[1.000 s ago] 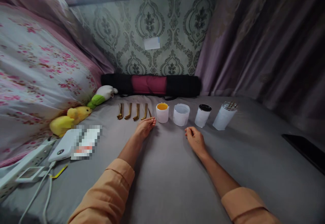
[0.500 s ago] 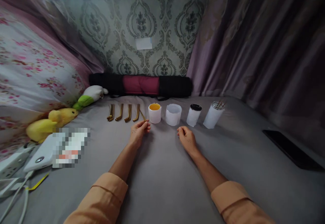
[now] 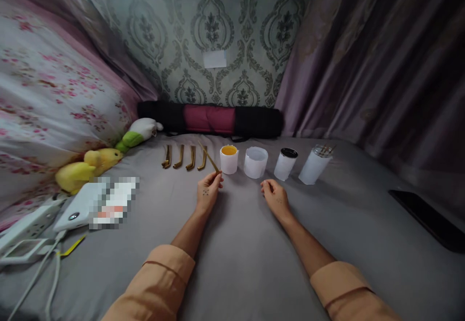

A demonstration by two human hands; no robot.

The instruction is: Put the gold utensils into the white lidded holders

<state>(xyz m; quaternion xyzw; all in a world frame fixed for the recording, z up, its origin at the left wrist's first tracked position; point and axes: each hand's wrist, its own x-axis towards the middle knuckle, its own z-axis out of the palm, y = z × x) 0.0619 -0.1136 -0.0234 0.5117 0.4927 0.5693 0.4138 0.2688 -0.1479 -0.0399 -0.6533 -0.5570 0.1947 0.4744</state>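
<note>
My left hand point(image 3: 209, 192) pinches the lower end of a thin gold-coloured stick point(image 3: 209, 157), which slants up and to the left. Beside it stand a white-wrapped cup with an orange-yellow inside point(image 3: 228, 164) and a wider whitish cup point(image 3: 255, 166). My right hand point(image 3: 276, 199) is closed just below the wider cup, its fingertips curled together; whatever may be in them is hidden. A row of several bent gold-coloured pieces point(image 3: 191, 158) with thin ends lies beyond my left hand. On the right are a white-wrapped can with a dark top point(image 3: 286, 166) and a tilted-looking white-wrapped jar point(image 3: 313, 168) holding thin sticks.
A black and dark-red roll point(image 3: 209, 119) lies along the wall. Plush toys point(image 3: 83, 169), a white device point(image 3: 78, 209), a power strip point(image 3: 32, 224) and cables point(image 3: 54, 282) are at left. A dark phone-like slab point(image 3: 426, 219) lies at right on the grey sheet point(image 3: 247, 263).
The view has shifted slightly, so everything sits further right. The gold-coloured stick in my left hand has been raised and shows more of its length. My right hand stays closed near the cups.
</note>
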